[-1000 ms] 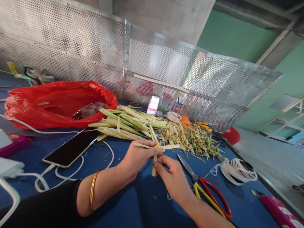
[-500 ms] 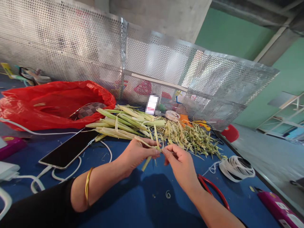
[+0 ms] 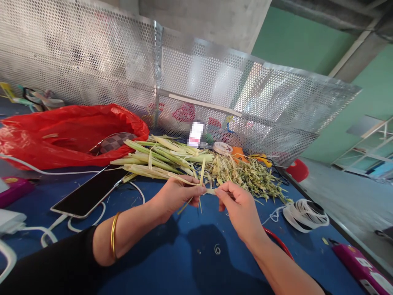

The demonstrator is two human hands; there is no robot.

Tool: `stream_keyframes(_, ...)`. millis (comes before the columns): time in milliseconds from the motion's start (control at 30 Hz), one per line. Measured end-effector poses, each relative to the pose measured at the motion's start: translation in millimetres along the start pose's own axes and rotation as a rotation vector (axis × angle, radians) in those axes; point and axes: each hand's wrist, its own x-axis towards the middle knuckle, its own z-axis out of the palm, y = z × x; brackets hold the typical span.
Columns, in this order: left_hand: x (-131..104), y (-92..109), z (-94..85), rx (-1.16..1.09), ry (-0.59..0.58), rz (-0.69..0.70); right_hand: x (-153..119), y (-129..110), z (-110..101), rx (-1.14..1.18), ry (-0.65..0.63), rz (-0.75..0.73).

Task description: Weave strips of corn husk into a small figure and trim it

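My left hand [image 3: 179,194] is closed, its thumb and fingers pinching several thin, pale green-yellow plant strips [image 3: 202,170] that look like split leaves or husk. One strip stands up from the grip, another points down to the left. Between the hands a short pale strip [image 3: 211,191] is stretched, and my right hand [image 3: 238,200] pinches its other end. Just behind lies a pile of long pale green leaves [image 3: 166,157]. To the right of it is a heap of knotted or braided plant pieces [image 3: 254,176]; their exact form is too small to tell.
A red plastic bag [image 3: 73,123] stands open at the left, with a tablet [image 3: 89,194] and white cables before it. On the right are a roll of white cord [image 3: 305,217], a red loop [image 3: 281,243] and a purple box [image 3: 359,266]. Perforated metal panels [image 3: 208,78] border the blue table.
My right hand has moved slightly right, away from the left, and more of the pale strip shows between them. The lower strip end has swung left.
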Motion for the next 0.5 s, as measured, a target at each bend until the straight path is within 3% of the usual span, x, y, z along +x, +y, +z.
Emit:
stream_keyframes(200, 2.8, 1.9, -8.0, -0.084, -0.075, -0.091, 1.0, 0.0, -0.3, 0.149, 0.003, 0.012)
stream_keyframes(400, 6.1, -1.0, -12.0, -0.277, -0.118, -0.172, 0.4, -2.7, 3.7, 0.66, -0.006, 0.06)
stream_keyframes(500, 5.8, -4.3, -11.0, -0.294, -0.111, -0.219, -0.9, -0.4, 8.7, 0.739, -0.02, 0.058)
